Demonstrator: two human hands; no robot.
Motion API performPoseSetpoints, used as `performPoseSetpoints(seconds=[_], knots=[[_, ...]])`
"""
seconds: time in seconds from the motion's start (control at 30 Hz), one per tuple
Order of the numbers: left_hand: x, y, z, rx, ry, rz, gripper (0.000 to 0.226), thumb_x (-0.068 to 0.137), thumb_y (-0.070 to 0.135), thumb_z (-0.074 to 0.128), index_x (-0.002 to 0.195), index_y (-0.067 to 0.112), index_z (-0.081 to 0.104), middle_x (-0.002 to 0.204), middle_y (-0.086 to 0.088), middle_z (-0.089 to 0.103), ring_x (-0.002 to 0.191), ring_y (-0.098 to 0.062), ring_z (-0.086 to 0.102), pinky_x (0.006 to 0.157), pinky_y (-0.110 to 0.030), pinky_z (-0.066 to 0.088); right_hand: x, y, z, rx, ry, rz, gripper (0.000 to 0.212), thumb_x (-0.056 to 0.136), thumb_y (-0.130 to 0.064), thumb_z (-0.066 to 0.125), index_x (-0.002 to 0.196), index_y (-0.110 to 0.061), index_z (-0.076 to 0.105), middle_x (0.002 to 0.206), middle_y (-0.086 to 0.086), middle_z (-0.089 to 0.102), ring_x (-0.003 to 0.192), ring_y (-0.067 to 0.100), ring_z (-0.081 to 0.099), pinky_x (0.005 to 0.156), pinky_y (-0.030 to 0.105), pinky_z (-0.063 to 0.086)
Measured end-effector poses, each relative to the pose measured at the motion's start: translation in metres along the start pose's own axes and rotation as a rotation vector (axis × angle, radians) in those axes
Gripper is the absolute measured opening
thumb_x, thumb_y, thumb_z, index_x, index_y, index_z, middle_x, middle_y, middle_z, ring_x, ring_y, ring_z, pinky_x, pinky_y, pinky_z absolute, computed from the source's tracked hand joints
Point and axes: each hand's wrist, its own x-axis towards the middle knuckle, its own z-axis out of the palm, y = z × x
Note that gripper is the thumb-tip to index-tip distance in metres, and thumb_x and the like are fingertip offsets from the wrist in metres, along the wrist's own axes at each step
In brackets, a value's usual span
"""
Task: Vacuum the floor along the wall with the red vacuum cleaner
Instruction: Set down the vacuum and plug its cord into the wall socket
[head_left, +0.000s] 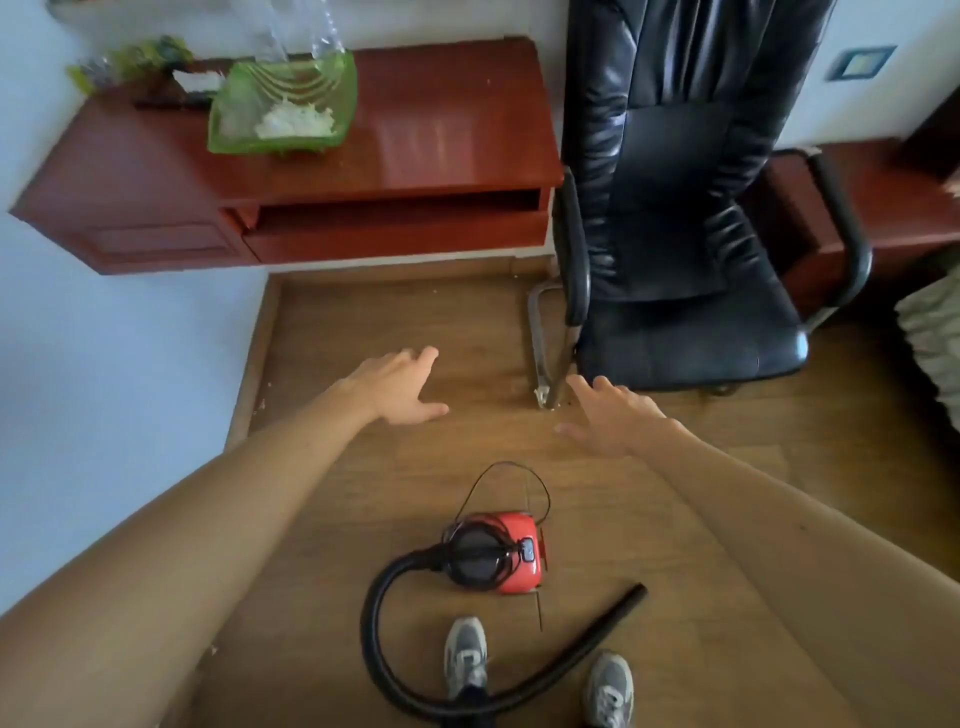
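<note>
red vacuum cleaner (498, 556) sitting untouched at six o'clock, hose (384, 644) lying loose; left hand (397, 387) and right hand (613, 415) hovering spread-fingered, gripping nothing, vacuuming not started.

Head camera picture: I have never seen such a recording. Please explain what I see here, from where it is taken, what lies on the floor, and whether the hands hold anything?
There is no machine here. A person wears one wide camera on the head, looking forward and down, so you see their own arms and shoes. The left hand and the right hand are stretched out, open and empty; there is no grip on anything. On the wooden floor, in front of the shoes, stands the red vacuum cleaner. Its black hose curls around the left shoe, with the free end lying to the right. Further off are a black chair and a red-brown cabinet with a green tray on top.
</note>
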Motion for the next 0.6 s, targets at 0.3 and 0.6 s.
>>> performPoseSetpoints(seconds=[0.3, 0.6], knots=[[0.034, -0.004, 0.219, -0.23, -0.345, -0.009, 0.085, 0.092, 0.052, 0.06, 0.152, 0.014, 0.014, 0.142, -0.021, 0.041, 0.127, -0.035, 0.047, 0.098, -0.045, 0.044, 0.029, -0.007, 0.202, 0.162, -0.292, 0.104, 0.076, 0.093, -0.058, 0.052, 0.152, -0.023, 0.021, 0.146, 0.011, 0.042, 0.131, 0.037, 0.047, 0.101, 0.047, 0.044], [0.047, -0.013, 0.381, -0.174, -0.529, 0.033, 0.078, 0.088, 0.062, 0.055, 0.144, 0.02, 0.021, 0.127, -0.015, 0.049, 0.114, -0.036, 0.055, 0.091, -0.048, 0.049, 0.052, -0.024, 0.363, 0.238, -0.463, 0.107, 0.08, 0.095, -0.058, 0.048, 0.156, -0.023, 0.009, 0.146, 0.011, 0.04, 0.131, 0.036, 0.047, 0.1, 0.046, 0.043]])
